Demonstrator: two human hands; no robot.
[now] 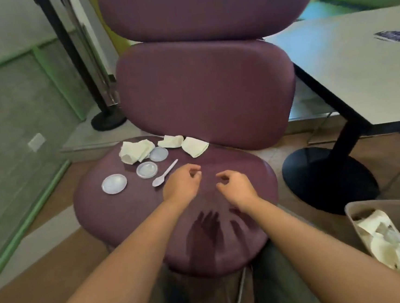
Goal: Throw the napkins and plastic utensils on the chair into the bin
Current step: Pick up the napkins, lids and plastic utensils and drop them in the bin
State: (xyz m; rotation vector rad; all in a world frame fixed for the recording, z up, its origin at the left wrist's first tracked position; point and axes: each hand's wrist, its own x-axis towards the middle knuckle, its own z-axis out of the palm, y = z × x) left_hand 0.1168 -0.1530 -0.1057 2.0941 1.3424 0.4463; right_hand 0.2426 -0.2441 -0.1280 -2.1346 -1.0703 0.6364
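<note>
Napkins [137,151] are seen crumpled at the back of the purple chair [131,213] seat, a plastic spoon [164,173] nearer its middle; left hand [182,182] and right hand [236,186] are held above it, loosely curled, empty; the bin [359,212] is seen right of it

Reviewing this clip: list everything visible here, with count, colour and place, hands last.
napkins: three, crumpled, cream, back of the seat
lids: three, round, clear plastic, left part of the seat
spoon: one, white plastic, beside the lids
chair: one, purple, centre
bin: one, beige, lower right, holding pale waste
table: one, white top, black pedestal, right
post: one, black base, behind left
left hand: loosely curled, empty, over the seat
right hand: loosely curled, empty, over the seat
</note>
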